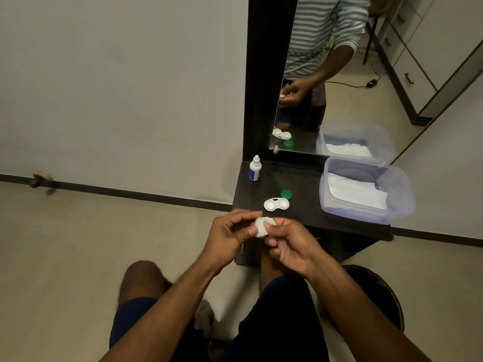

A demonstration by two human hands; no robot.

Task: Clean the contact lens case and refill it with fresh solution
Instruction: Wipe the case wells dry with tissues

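Both hands meet just off the near edge of the dark matte tabletop, working one small white round piece, likely the white screw cap of the case, possibly with a wipe over it; too blurred to say which. Left hand pinches it from the left, thumb on its near side, fingers curled over the top. Right hand presses thumb and forefinger onto its right edge, remaining fingers curled under. So both hands are clamped on that piece, nothing free. The white plastic two-well contact lens case lies open on the table straight ahead of the hands, near but apart from them, long axis running left to right, both wells facing up. Its green round screw cap sits just behind the right well, touching or nearly so. The small white solution bottle with a blue label stands upright farther back and to the left, capped. Judgement: cleaning phase, refill not begun. Next reach goes forward and slightly right; the right hand looks nearer the case, the left nearer the bottle. Clear plastic tub holding white tissue sits at right, well clear.
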